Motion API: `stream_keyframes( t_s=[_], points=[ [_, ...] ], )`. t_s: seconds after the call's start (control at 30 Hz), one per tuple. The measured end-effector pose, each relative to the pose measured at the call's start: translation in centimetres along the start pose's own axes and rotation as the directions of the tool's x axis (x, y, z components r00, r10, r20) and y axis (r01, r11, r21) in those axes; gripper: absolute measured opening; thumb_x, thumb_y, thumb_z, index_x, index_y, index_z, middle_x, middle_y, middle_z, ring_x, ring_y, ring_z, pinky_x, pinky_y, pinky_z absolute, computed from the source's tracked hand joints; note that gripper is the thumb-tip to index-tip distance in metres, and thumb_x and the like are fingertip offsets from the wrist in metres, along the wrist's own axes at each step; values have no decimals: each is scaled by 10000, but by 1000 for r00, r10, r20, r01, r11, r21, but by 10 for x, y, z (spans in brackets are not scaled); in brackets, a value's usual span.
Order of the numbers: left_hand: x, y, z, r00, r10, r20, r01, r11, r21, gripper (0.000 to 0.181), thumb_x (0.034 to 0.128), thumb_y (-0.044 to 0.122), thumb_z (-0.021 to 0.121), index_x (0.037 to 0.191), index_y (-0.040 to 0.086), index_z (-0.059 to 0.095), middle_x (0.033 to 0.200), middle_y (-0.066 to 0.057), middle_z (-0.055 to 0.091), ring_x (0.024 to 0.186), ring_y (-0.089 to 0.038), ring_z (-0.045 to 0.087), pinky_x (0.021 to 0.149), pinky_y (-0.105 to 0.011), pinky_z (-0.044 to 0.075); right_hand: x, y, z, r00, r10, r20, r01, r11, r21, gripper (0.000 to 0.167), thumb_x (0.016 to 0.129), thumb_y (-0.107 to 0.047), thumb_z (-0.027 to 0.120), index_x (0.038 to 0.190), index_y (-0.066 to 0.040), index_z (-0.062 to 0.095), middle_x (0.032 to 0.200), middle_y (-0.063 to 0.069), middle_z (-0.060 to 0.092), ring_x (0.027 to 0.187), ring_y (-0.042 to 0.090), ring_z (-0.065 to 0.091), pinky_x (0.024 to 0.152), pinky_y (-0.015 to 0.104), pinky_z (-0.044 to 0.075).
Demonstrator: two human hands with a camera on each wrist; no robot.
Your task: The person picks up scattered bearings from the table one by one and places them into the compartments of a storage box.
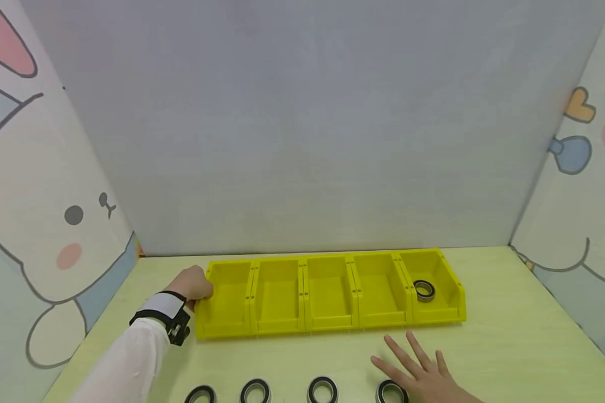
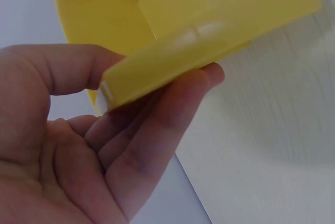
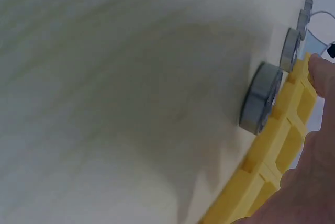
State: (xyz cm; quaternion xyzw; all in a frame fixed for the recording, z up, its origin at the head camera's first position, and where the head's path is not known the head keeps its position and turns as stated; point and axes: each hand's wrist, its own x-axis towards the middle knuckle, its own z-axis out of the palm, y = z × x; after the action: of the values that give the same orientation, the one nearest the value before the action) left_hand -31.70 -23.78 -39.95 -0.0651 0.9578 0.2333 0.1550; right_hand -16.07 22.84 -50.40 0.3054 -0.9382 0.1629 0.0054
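Note:
A row of joined yellow bins (image 1: 331, 323) stands on the table. My left hand (image 1: 191, 284) grips the side wall of the leftmost bin; in the left wrist view the thumb lies on one side of the yellow wall (image 2: 172, 56) and the fingers on the other. One ball bearing (image 1: 431, 291) lies in the rightmost bin. My right hand (image 1: 426, 376) is spread with fingers extended and holds nothing, beside the rightmost bearing (image 1: 381, 392) of the front row. In the right wrist view that row's nearest bearing (image 3: 256, 103) stands out in grey metal.
Several bearings lie in a line at the table's front, among them a middle one (image 1: 312, 390) and a left one (image 1: 244, 394). A grey back wall (image 1: 322, 129) rises behind the bins. Side panels with cartoon drawings (image 1: 55, 235) flank the pale table (image 1: 514, 336).

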Motion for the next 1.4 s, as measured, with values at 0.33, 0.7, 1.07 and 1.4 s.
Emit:
stream_keyframes(
  t_s=[0.33,0.7,1.07,1.4],
  points=[
    [2,-1,0,1000,6,-4,-6,1000,-4,99,740,17,517,810,-52,515,716,-123,551,510,-186,566,488,-286,537,-6,4,22,972,-172,158,158,983,94,580,913,-580,425,1451,-421,279,1554,-43,226,1383,335,291,877,712,357],
    [-1,-1,2,1000,7,-3,-7,1000,-14,109,745,13,519,825,-61,515,717,-125,543,515,-190,564,497,-296,541,8,0,-3,851,-511,119,520,852,-60,454,981,-400,427,1340,-137,516,1317,115,557,1189,283,544,885,354,520],
    [-2,0,1,1000,10,-5,-10,1000,-1,95,748,13,516,811,-58,507,720,-127,541,527,-193,571,507,-295,545,24,-6,-13,733,-677,69,677,715,-172,278,979,-263,475,1151,-130,650,1106,-21,664,1008,116,608,836,217,490],
    [-1,-1,0,1000,25,-4,-25,1000,-3,83,737,15,512,790,-48,503,722,-129,550,524,-194,581,498,-292,541,39,-17,-38,760,-628,167,621,778,94,218,965,-281,509,1080,-196,672,1029,-99,654,910,-37,576,793,71,439]
  ],
)
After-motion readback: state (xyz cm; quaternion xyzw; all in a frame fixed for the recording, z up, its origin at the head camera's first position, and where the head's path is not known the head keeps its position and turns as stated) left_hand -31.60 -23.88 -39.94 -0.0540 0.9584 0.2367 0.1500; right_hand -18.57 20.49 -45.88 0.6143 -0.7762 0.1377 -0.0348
